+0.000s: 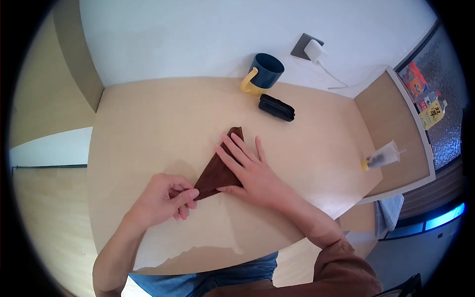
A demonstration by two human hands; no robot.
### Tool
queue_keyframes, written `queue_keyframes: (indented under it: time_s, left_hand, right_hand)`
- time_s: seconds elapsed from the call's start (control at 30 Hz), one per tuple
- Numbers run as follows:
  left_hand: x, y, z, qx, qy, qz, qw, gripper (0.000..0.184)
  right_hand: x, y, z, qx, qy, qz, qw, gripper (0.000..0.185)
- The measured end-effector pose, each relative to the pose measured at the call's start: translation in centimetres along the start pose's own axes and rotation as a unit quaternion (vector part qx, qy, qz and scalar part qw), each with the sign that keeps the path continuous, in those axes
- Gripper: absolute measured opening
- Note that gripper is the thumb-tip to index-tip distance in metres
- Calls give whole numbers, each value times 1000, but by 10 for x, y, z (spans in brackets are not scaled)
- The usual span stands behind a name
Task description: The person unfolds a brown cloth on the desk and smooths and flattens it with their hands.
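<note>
A dark brown folded cloth (215,176), roughly triangular, lies on the light wooden table (148,119). Its lower left corner is pinched between the thumb and fingers of my left hand (168,197). My right hand (255,173) rests flat on the cloth's right side, fingers spread toward its top corner and thumb near the lower edge. Part of the cloth is hidden under that hand.
Beyond the cloth stand a dark blue and yellow mug (267,72) and a black case (276,108). A white charger (314,51) is plugged into the wall. At the right are a clear plastic cup (383,156) and a raised wooden side panel (396,119).
</note>
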State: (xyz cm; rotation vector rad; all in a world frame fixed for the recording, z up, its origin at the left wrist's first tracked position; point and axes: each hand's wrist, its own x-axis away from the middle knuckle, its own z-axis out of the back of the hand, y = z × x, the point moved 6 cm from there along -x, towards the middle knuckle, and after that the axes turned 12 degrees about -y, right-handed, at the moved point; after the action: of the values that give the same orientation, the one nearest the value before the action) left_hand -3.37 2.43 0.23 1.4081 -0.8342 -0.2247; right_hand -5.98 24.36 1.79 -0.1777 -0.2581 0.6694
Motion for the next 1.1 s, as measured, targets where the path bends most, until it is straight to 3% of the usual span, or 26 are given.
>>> queue_keyframes:
  time_s: [0.2,0.37,0.47,0.57,0.7,0.87,0.97,1.07,1.1]
  left_hand:
    - [5,13,1,-111,51,-80,989,14]
    - [5,19,-9,-284,158,-212,922,17]
    - [8,27,-16,-271,186,-220,918,17]
    - [1,11,-15,-304,238,-230,894,19]
    - [6,9,-18,-349,212,-218,886,29]
    - [9,20,-17,-351,90,-264,894,41]
    - [11,23,-20,-420,80,-305,851,48]
    - [15,26,-14,-443,42,-278,851,47]
    - [16,25,-9,-450,77,-284,843,43]
  right_hand:
    - [-2,12,5,8,-7,13,1000,97]
    - [-2,7,2,35,12,45,998,88]
    - [-7,-4,-3,19,3,151,988,78]
    - [-8,-7,-1,-5,-6,147,989,71]
    - [-9,-4,0,-10,-16,140,990,72]
    - [-7,18,9,14,-52,157,986,72]
    - [-7,23,13,3,-58,155,986,72]
    - [-6,28,16,19,-46,141,989,68]
    - [-5,29,16,29,-39,138,989,66]
